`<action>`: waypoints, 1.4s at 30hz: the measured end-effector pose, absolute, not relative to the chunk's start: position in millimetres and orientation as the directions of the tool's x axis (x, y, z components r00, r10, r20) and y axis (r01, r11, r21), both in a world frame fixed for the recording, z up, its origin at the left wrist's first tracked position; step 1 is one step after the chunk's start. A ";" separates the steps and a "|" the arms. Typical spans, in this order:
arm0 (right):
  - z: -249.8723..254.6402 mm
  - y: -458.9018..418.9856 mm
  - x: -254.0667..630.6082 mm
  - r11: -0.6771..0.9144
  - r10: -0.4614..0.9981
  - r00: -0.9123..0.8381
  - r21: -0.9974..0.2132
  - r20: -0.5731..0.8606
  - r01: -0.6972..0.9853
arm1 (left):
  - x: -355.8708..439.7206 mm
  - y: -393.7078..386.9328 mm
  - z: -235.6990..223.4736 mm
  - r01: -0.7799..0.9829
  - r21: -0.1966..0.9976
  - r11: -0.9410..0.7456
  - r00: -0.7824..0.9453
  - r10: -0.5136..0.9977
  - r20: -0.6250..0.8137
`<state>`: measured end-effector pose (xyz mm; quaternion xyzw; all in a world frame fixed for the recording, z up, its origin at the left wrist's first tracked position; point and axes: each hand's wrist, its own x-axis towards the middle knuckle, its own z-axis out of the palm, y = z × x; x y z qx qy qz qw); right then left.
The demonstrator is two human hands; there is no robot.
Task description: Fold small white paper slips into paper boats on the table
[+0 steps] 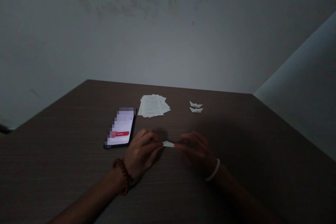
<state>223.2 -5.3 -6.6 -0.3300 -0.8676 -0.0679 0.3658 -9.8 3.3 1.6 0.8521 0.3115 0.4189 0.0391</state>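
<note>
Between my two hands is a small piece of folded white paper, with a low peak along its top edge. My left hand pinches its left end, thumb and fingers together. At the other end my right hand grips it the same way. The fingertips cover both ends of the paper. Beyond my right hand lie two small white paper boats, one just behind the other. A fanned stack of printed paper sheets rests beyond my left hand.
A phone with a lit, partly pixelated screen lies left of my left hand. Everything rests on a dark brown wooden table, whose far edge is near a grey wall. My right arm's side is in deep shadow.
</note>
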 end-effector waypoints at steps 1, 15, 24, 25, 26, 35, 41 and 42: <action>-7.1 -5.3 223.1 0.777 0.518 -0.519 -0.121 0.680 0.618 | -9.5 2.9 2.3 0.503 0.320 -0.803 0.459 0.562 0.689; -7.2 -2.4 227.7 0.768 0.512 -0.501 -0.110 0.698 0.631 | -15.3 7.2 -1.1 0.558 0.262 -0.787 0.469 0.560 0.683; -10.4 -1.9 228.4 0.783 0.507 -0.526 -0.109 0.683 0.613 | -18.7 8.6 -3.3 0.576 0.197 -0.794 0.526 0.544 0.654; -10.7 -1.9 228.1 0.785 0.503 -0.534 -0.101 0.680 0.611 | -18.3 9.0 -4.4 0.581 0.219 -0.784 0.523 0.566 0.638; -11.1 -1.9 227.7 0.788 0.498 -0.544 -0.092 0.675 0.608 | -17.7 9.4 -5.5 0.591 0.252 -0.766 0.511 0.597 0.618; -14.2 -4.0 224.0 0.851 0.441 -0.666 -0.044 0.601 0.524 | -9.6 9.1 -4.2 0.570 0.592 -0.570 0.382 0.822 0.423; -16.6 -5.4 220.1 0.866 0.472 -0.768 -0.067 0.432 0.495 | -7.4 11.5 -6.7 0.605 0.694 -0.390 0.305 0.919 0.251; -15.9 -6.1 219.1 0.863 0.484 -0.768 -0.085 0.418 0.498 | -7.4 11.7 -7.6 0.610 0.698 -0.375 0.299 0.925 0.236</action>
